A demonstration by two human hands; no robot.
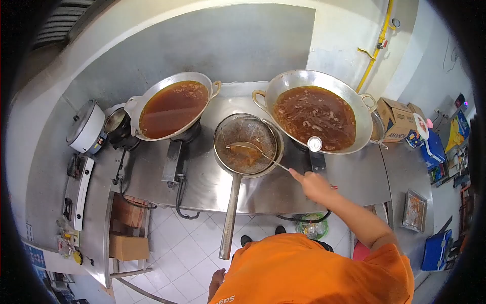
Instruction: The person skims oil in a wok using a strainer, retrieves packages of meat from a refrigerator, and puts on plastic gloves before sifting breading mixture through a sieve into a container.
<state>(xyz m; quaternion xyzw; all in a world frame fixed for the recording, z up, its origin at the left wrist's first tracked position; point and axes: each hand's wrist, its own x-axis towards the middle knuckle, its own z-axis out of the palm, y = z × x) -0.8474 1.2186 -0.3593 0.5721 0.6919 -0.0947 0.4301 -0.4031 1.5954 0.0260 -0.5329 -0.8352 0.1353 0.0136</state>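
Observation:
My right hand (312, 186) is closed around the thin handle of a metal ladle (245, 146), whose shallow head rests inside a large wire-mesh strainer (226, 126). Brown crumbs lie in the bottom of the mesh. The strainer sits over a round metal pot (279, 152), and its long handle (231, 213) sticks out past the counter's front edge. Down by the orange shirt hangs my left hand (216, 278), away from the counter. Its fingers are too small and partly hidden to read.
Two wide woks, left (202, 81) and right (293, 81), hold reddish-brown oil; bits float in the right one. A dial thermometer (314, 144) is at its rim. Black gas hoses (180, 197) hang over the counter edge. A cardboard box (395, 119) and metal tray (414, 210) stand right.

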